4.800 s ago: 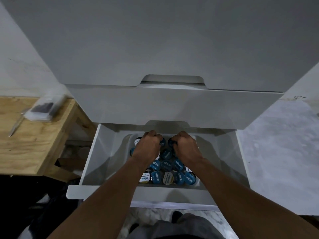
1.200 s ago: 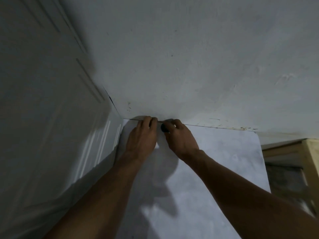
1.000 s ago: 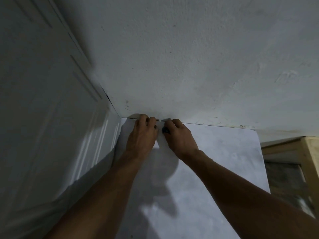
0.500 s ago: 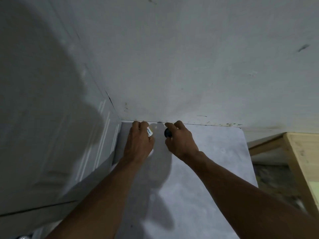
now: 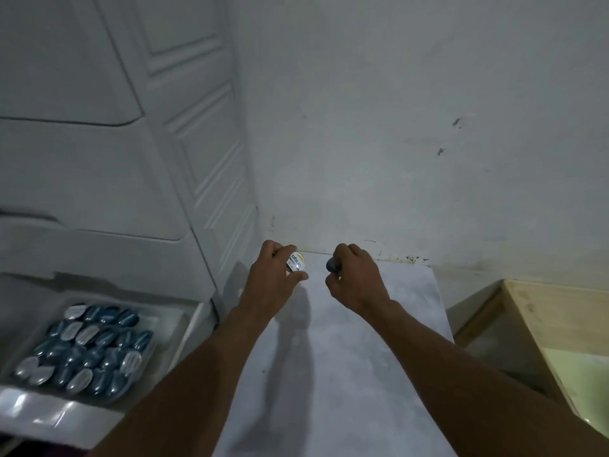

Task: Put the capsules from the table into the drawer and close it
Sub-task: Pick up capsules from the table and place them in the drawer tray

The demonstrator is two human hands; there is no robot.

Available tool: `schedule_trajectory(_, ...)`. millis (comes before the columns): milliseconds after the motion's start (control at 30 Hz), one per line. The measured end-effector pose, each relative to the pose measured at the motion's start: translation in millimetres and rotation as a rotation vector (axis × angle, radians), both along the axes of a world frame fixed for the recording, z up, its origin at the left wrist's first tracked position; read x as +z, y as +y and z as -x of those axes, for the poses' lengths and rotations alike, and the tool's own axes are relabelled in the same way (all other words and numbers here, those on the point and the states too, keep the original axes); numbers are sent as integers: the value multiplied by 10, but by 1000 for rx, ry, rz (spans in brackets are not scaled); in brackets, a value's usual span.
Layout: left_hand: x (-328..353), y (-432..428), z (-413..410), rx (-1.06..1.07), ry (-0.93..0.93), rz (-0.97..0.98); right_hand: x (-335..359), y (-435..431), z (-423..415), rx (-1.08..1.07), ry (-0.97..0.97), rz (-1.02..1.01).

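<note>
My left hand (image 5: 271,281) grips a white-lidded capsule (image 5: 296,261) above the far end of the pale grey table (image 5: 379,324). My right hand (image 5: 357,279) holds a dark capsule (image 5: 331,264) with curled fingers, a little to the right. Both hands are near the wall at the table's back edge. At the lower left the white drawer (image 5: 46,417) stands pulled out, and several blue and white capsules (image 5: 89,347) fill a tray inside it.
The white drawer cabinet (image 5: 131,159) rises to the left of the table. A white wall (image 5: 412,127) stands behind. A wooden table (image 5: 560,324) lies at the right, lower than the grey one.
Both hands have lifted capsules off the table's back edge and drawn slightly towards me. The view has swung left, bringing the open drawer with its capsules into sight.
</note>
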State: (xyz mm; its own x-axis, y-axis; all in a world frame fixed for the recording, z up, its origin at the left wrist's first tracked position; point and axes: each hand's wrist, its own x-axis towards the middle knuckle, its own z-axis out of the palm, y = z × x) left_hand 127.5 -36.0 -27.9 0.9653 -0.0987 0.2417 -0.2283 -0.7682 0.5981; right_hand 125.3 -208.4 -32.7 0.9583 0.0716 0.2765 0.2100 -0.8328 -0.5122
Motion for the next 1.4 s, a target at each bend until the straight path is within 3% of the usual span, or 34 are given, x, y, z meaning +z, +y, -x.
schedule_trajectory(333, 206, 645, 1289, 156, -8, -19, 177, 562, 1053, 124, -9, -15)
schedule_trajectory(600, 280, 1579, 1751, 177, -59, -119, 297, 1516, 1346, 239, -40, -12)
schedule_trajectory(1000, 382, 3460, 1772, 143, -80, -246, 211, 3258, 1460, 207, -69, -50)
schedule_trajectory(1400, 44, 3912, 1133, 44, 58, -238, -205, 3722, 1026, 171, 86, 9)
